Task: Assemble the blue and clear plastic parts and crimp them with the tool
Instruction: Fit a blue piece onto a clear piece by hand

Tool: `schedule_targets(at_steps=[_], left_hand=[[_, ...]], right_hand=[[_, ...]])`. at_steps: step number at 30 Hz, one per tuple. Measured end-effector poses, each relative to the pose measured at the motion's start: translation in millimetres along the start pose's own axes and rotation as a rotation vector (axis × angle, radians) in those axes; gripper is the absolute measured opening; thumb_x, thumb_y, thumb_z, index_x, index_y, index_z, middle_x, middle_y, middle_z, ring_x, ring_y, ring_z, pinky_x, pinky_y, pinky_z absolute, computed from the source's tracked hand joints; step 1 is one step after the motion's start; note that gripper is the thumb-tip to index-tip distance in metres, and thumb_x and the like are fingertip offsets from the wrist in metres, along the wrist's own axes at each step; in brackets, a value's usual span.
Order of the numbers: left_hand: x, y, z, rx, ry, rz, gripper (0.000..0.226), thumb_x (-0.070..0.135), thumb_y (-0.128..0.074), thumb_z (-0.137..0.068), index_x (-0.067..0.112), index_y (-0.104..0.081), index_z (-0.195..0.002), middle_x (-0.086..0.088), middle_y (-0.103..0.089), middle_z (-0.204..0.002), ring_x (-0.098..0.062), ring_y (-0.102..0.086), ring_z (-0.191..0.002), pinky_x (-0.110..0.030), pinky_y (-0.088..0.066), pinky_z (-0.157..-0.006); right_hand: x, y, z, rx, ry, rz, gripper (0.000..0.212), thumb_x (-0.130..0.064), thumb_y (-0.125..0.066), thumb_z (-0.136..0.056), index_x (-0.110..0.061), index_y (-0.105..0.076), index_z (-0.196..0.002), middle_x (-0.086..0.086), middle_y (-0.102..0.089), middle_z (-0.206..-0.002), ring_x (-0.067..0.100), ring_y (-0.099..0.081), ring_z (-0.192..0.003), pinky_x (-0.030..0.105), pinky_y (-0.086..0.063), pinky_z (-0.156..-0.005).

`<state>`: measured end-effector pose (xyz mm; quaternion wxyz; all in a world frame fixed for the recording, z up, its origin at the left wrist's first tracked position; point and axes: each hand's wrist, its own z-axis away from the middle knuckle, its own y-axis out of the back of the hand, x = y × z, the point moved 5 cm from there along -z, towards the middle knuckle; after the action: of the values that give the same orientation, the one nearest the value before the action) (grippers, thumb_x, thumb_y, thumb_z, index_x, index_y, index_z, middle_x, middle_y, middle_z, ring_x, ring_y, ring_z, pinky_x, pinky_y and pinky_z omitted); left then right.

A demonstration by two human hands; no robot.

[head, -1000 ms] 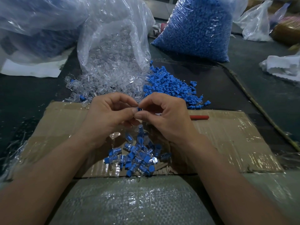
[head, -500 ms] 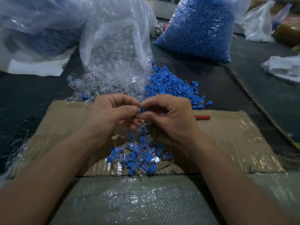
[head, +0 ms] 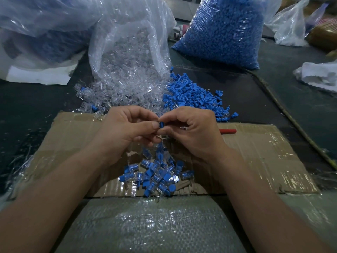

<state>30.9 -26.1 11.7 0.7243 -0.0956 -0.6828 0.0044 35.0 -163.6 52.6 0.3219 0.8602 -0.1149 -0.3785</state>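
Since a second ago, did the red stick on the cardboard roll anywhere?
No. The red stick lies in the same spot near the far edge of the cardboard, just beside the right hand.

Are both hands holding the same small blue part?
Yes, the left hand and right hand pinch one blue part between their fingertips above the cardboard.

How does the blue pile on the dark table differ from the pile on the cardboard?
The table pile is mostly bare blue parts; the cardboard pile has blue parts seated in clear shells. The table pile is larger than the cardboard pile. Both are loose heaps.
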Motion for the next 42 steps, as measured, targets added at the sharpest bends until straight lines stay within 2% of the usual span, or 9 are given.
schedule_targets(at_steps=[5,10,14,17,24,27,29,36,42], left_hand=[[1,-1,1,0.021,0.005,-0.049,0.016,0.01,-0.067,-0.056,0.006,-0.064,-0.071,-0.012,-0.067,-0.059,-0.018,-0.064,-0.048,-0.021,-0.053,-0.045],[1,0,0,0.018,-0.007,-0.047,0.01,0.012,-0.067,-0.057,0.009,-0.067,-0.067,-0.011,-0.067,-0.058,-0.016,-0.063,-0.047,-0.02,-0.051,-0.044],[-2,8,-3,0.075,-0.007,0.055,0.008,0.009,-0.068,-0.062,0.016,-0.071,-0.061,-0.012,-0.068,-0.062,-0.016,-0.064,-0.05,-0.019,-0.05,-0.044],[-3,12,-3,0.11,-0.013,0.077,0.01,0.009,-0.068,-0.062,0.017,-0.072,-0.062,-0.012,-0.068,-0.063,-0.017,-0.065,-0.051,-0.019,-0.049,-0.044],[-3,12,-5,0.153,-0.024,0.075,0.008,0.009,-0.066,-0.06,0.008,-0.065,-0.068,-0.011,-0.068,-0.061,-0.014,-0.064,-0.049,-0.019,-0.05,-0.044],[-2,12,-6,0.155,-0.016,0.076,0.016,0.01,-0.065,-0.06,0.005,-0.061,-0.074,-0.01,-0.068,-0.06,-0.013,-0.064,-0.048,-0.018,-0.05,-0.043],[-2,12,-6,0.151,-0.016,0.071,0.016,0.01,-0.065,-0.06,0.005,-0.061,-0.074,-0.009,-0.068,-0.061,-0.013,-0.064,-0.049,-0.018,-0.05,-0.043],[-4,14,-7,0.138,-0.021,0.086,0.016,0.01,-0.064,-0.061,0.005,-0.06,-0.076,-0.009,-0.068,-0.062,-0.014,-0.065,-0.05,-0.017,-0.05,-0.044],[-4,14,-7,0.138,-0.034,0.105,0.015,0.01,-0.063,-0.062,0.005,-0.06,-0.076,-0.01,-0.069,-0.063,-0.015,-0.066,-0.052,-0.018,-0.051,-0.044]], right_hand=[[-2,-2,1,-0.032,0.014,0.046,0.022,-0.004,-0.075,-0.07,-0.001,-0.071,-0.091,0.008,-0.071,-0.085,0.015,-0.065,-0.076,0.028,-0.053,-0.072],[-5,-1,-1,-0.057,-0.008,0.031,0.024,-0.012,-0.076,-0.07,-0.002,-0.07,-0.091,0.005,-0.069,-0.083,0.015,-0.065,-0.075,0.029,-0.053,-0.071],[15,18,1,-0.034,-0.266,0.067,0.028,-0.033,-0.071,-0.074,-0.017,-0.067,-0.097,-0.02,-0.058,-0.078,-0.004,-0.06,-0.076,0.011,-0.047,-0.075],[37,42,7,-0.051,-0.447,0.18,0.018,-0.037,-0.07,-0.074,-0.029,-0.064,-0.089,-0.024,-0.057,-0.075,-0.01,-0.056,-0.073,0.006,-0.043,-0.066],[55,44,25,-0.488,-0.719,0.268,0.05,-0.052,-0.076,-0.056,-0.038,-0.056,-0.1,-0.024,-0.051,-0.089,-0.002,-0.051,-0.088,0.019,-0.04,-0.072],[53,34,27,-0.626,-0.692,0.399,0.078,-0.053,-0.079,-0.053,-0.032,-0.047,-0.121,-0.019,-0.04,-0.097,0.007,-0.042,-0.097,0.028,-0.038,-0.081],[50,30,25,-0.644,-0.647,0.489,0.083,-0.051,-0.08,-0.053,-0.03,-0.044,-0.124,-0.015,-0.035,-0.101,0.008,-0.036,-0.099,0.029,-0.035,-0.08],[45,30,19,-0.525,-0.692,0.466,0.044,-0.037,-0.075,-0.064,-0.029,-0.058,-0.103,-0.015,-0.046,-0.086,0.006,-0.047,-0.079,0.03,-0.042,-0.066],[47,23,17,-0.443,-0.679,0.617,0.021,-0.016,-0.058,-0.075,-0.026,-0.057,-0.094,-0.007,-0.052,-0.081,0.014,-0.05,-0.077,0.032,-0.045,-0.064]])
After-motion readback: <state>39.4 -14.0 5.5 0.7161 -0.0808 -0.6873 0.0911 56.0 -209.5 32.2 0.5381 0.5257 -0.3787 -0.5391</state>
